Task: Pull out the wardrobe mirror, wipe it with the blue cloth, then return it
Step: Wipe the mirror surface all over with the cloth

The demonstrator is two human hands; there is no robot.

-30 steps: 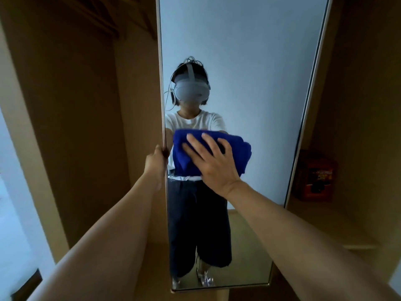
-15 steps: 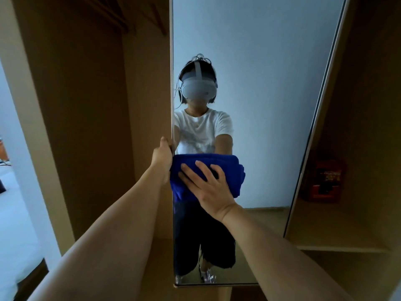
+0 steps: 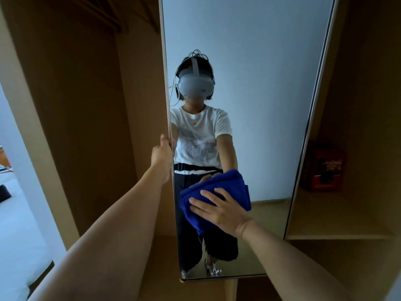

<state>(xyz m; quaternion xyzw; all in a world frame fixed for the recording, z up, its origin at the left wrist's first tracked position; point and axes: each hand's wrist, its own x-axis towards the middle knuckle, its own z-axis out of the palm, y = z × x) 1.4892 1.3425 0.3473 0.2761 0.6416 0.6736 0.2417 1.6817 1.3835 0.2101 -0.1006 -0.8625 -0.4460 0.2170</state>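
Observation:
The tall wardrobe mirror stands pulled out in front of me, filling the middle of the view, and reflects a person with a headset. My left hand grips its left edge at about mid height. My right hand lies flat with spread fingers on the folded blue cloth, pressing it against the lower half of the glass.
Brown wardrobe panels flank the mirror on the left. To the right is a wooden shelf with a red box on it. A pale floor area shows at the far left.
My right hand has slid the blue cloth down the glass, from chest height of the reflection to below its waist. My left hand keeps its grip on the mirror's left edge.

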